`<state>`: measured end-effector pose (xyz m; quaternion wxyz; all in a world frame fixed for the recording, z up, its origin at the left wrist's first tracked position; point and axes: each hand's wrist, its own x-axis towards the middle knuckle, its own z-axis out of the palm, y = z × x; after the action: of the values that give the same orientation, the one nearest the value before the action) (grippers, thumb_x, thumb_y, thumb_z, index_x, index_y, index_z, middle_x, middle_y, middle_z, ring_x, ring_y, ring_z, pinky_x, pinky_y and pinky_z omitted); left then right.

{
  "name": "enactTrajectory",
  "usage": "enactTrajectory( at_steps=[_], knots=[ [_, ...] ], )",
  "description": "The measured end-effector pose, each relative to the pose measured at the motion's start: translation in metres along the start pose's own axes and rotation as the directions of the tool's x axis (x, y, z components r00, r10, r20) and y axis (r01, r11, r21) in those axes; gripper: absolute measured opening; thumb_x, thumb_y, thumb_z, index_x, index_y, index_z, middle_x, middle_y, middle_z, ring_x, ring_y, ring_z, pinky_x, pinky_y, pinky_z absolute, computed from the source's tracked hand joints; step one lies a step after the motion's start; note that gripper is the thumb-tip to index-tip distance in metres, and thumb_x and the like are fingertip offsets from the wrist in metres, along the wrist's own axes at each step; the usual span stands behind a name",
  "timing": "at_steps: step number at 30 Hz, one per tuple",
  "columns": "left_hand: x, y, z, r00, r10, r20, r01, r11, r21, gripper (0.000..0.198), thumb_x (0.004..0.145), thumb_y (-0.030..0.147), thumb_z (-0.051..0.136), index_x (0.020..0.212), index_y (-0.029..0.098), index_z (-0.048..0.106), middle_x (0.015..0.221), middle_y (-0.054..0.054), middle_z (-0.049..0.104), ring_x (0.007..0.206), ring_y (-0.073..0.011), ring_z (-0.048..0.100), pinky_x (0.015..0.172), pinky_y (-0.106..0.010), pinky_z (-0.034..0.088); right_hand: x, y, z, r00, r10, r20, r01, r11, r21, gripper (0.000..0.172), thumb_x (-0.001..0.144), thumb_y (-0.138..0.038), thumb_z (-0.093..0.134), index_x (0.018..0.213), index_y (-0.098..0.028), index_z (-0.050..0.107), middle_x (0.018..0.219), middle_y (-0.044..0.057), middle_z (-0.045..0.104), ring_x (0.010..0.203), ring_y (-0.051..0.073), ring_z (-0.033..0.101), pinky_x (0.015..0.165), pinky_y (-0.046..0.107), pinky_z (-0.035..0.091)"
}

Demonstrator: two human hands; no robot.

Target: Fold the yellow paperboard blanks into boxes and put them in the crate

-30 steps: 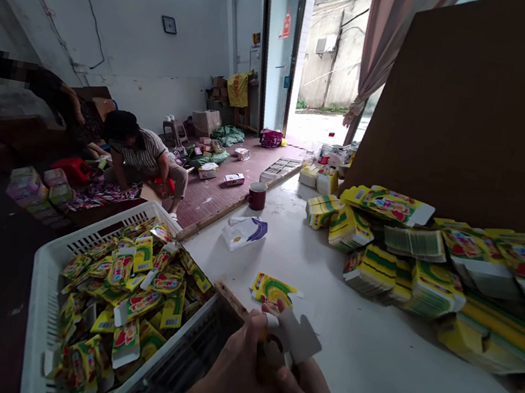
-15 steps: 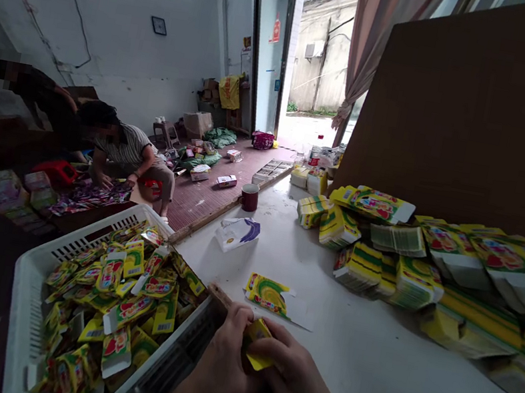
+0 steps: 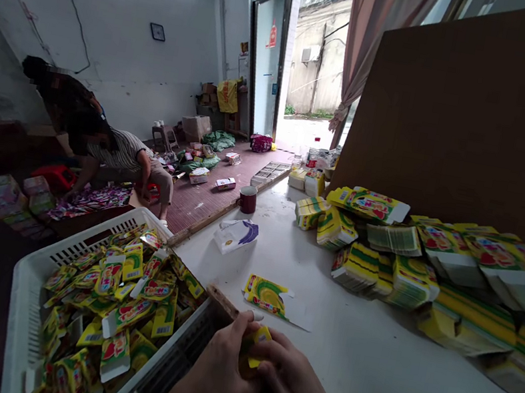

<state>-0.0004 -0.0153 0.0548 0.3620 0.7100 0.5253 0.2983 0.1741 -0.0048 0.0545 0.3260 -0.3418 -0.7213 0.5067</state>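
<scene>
Fingers of both hands curled shut around one small yellow carton (image 3: pixel 255 346), pinched between left hand (image 3: pixel 220 369) and right hand (image 3: pixel 295 385) at the near table (image 3: pixel 363 377) edge. Largest to smallest nearby: white crate (image 3: pixel 30 291) of folded cartons, near left; stacks of flat cartons (image 3: pixel 433 267), far right; one flat carton (image 3: pixel 268 294) lying just beyond the hands; red mug (image 3: pixel 248 199), farther off.

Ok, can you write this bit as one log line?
left hand: holds small yellow carton | right hand: holds same carton | beside: white crate
</scene>
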Motion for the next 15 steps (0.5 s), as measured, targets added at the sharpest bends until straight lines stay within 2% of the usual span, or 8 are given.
enactTrajectory(
  at_steps=[3, 5, 9, 11, 14, 15],
  knots=[
    [0.001, 0.001, 0.000, 1.000, 0.009, 0.029, -0.009, 1.000, -0.015, 0.068, 0.063, 0.028, 0.072, 0.122, 0.018, 0.039, 0.111, -0.011, 0.067, 0.100, -0.0271, 0.065, 0.088, -0.038, 0.052, 0.000, -0.004, -0.012, 0.996, 0.004, 0.091, -0.005, 1.000, 0.007, 0.020, 0.091, -0.024, 0.049, 0.092, -0.022, 0.069, 0.111, 0.007, 0.063, 0.100, 0.022, 0.062, 0.089, 0.035, 0.050],
    [0.002, 0.001, -0.001, 0.999, 0.013, 0.029, -0.013, 1.000, -0.009, 0.069, 0.062, 0.028, 0.073, 0.121, 0.018, 0.039, 0.111, -0.011, 0.067, 0.101, -0.0273, 0.065, 0.088, -0.038, 0.052, 0.001, -0.003, -0.015, 0.995, 0.008, 0.102, -0.005, 1.000, -0.027, 0.019, 0.088, -0.020, 0.052, 0.097, -0.023, 0.068, 0.115, 0.007, 0.062, 0.103, 0.023, 0.061, 0.091, 0.037, 0.049],
    [0.003, -0.002, -0.001, 0.999, 0.046, -0.019, -0.045, 0.998, 0.045, 0.066, 0.064, 0.023, 0.070, 0.122, 0.019, 0.040, 0.114, -0.011, 0.065, 0.105, -0.0280, 0.062, 0.092, -0.040, 0.050, 0.001, 0.008, 0.004, 0.999, 0.001, -0.042, -0.002, 1.000, -0.026, 0.048, 0.083, -0.011, 0.052, 0.128, -0.025, 0.050, 0.133, 0.010, 0.053, 0.122, 0.024, 0.051, 0.104, 0.042, 0.041],
    [0.002, -0.004, -0.001, 0.998, 0.060, -0.024, -0.058, 0.997, 0.058, 0.064, 0.065, 0.019, 0.067, 0.122, 0.020, 0.040, 0.114, -0.011, 0.065, 0.106, -0.0274, 0.062, 0.092, -0.040, 0.050, 0.000, 0.013, 0.017, 0.994, 0.031, -0.104, -0.029, 0.999, 0.014, 0.052, 0.084, -0.012, 0.050, 0.133, -0.024, 0.043, 0.135, 0.011, 0.052, 0.125, 0.024, 0.049, 0.107, 0.044, 0.039],
    [0.002, -0.010, -0.007, 0.999, 0.041, -0.021, -0.039, 0.996, 0.077, 0.063, 0.066, 0.020, 0.068, 0.123, 0.021, 0.041, 0.113, -0.010, 0.064, 0.104, -0.0266, 0.062, 0.090, -0.039, 0.051, 0.001, 0.022, 0.020, 0.987, 0.077, -0.142, -0.065, 0.994, 0.090, 0.058, 0.084, -0.021, 0.056, 0.138, -0.023, 0.036, 0.137, 0.011, 0.052, 0.121, 0.023, 0.054, 0.102, 0.042, 0.045],
    [0.003, -0.013, -0.013, 0.997, 0.035, -0.067, -0.027, 0.994, 0.110, 0.060, 0.068, 0.022, 0.069, 0.122, 0.021, 0.042, 0.111, -0.009, 0.064, 0.102, -0.0267, 0.062, 0.089, -0.039, 0.051, 0.002, 0.026, 0.016, 0.981, 0.091, -0.173, -0.081, 0.995, 0.064, 0.059, 0.083, -0.024, 0.059, 0.137, -0.023, 0.037, 0.136, 0.011, 0.053, 0.117, 0.023, 0.057, 0.098, 0.040, 0.048]
  ],
)
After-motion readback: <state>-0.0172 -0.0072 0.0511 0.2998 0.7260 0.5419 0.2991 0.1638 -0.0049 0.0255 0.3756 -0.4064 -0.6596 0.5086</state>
